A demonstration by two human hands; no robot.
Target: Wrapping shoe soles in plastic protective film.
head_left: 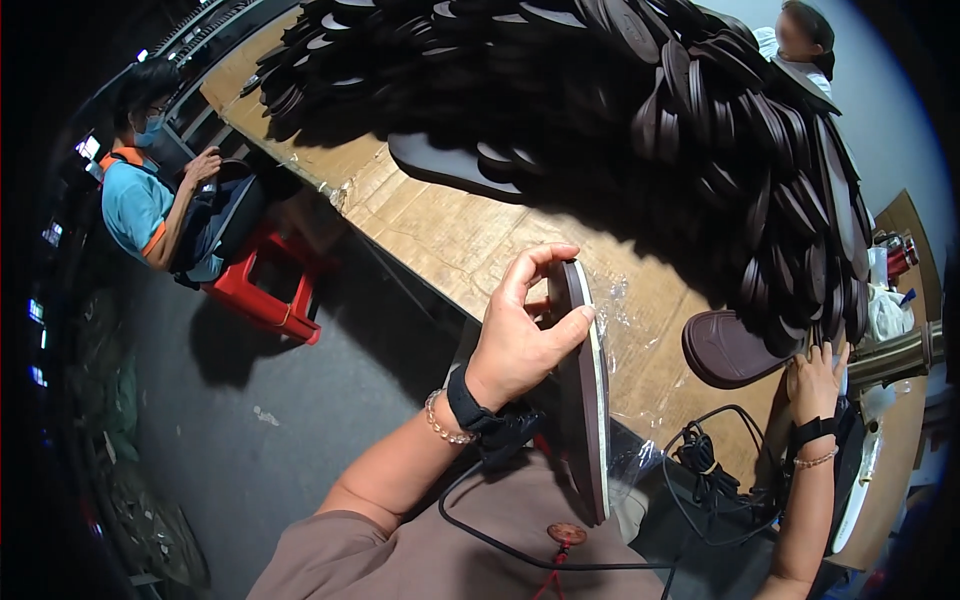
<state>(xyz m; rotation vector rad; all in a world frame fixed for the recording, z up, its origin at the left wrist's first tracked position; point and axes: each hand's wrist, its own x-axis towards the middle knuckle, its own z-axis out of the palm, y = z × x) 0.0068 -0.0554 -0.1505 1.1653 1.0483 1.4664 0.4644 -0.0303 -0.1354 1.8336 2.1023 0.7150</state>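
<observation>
My left hand [515,345] is closed around one end of a dark brown shoe sole [583,420] with a pale edge strip. Thumb and fingers pinch it from both sides, and it stands on edge above my lap. At the right, my right hand [817,385] reaches to the near end of a large heap of dark soles [720,130]. Its fingers are stretched out against the soles, with the tips partly lost among them. Just left of that hand, a brown sole [732,350] lies flat on the table, partly under the heap.
The heap covers the far side of the cardboard-topped table [450,240]. Coiled black cable [705,465] and clear plastic film [635,400] lie near me. A metal tube [890,355] is at the right. A co-worker [150,205] sits on a red stool [265,285]; another person [800,45] is at the back.
</observation>
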